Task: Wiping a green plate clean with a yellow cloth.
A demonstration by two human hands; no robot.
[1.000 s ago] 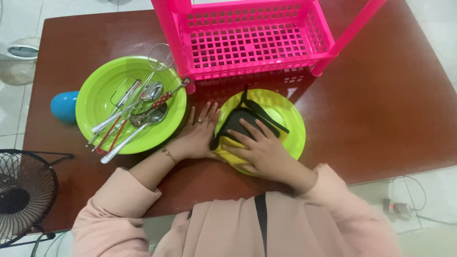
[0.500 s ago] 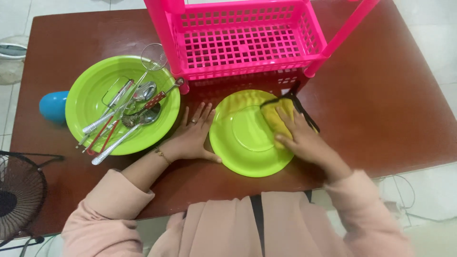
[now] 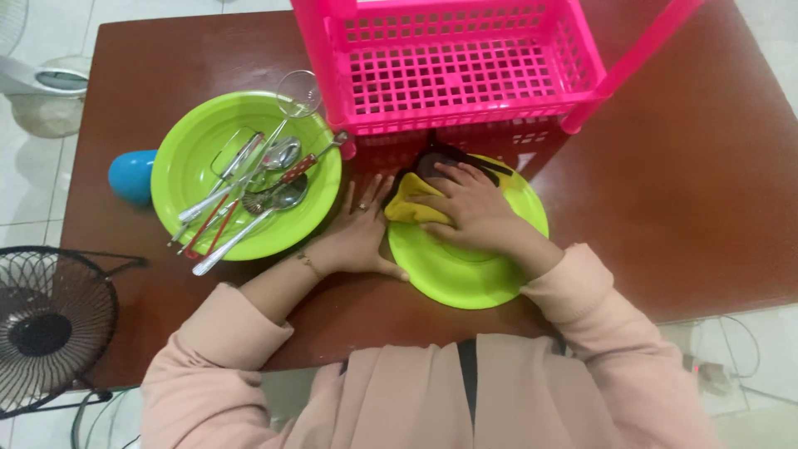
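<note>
Pressing flat on a yellow cloth [image 3: 413, 209] with a dark edge, the right hand [image 3: 470, 208] lies spread, fingers [image 3: 449, 175] extended toward the far left, over the far-left part of the shallow green plate [image 3: 474, 278]; it pins the cloth under the palm instead of gripping it. The cloth sticks out to the left of that hand, toward the left hand [image 3: 362, 237], which rests open on the desk [image 3: 665, 183] with its thumb against the plate's left rim, holding nothing. Just far of the plate stands the pink basket rack [image 3: 465, 71]. To the left sits a green bowl [image 3: 187, 158] of metal utensils [image 3: 249, 195], and beyond it a blue cup [image 3: 130, 176].
</note>
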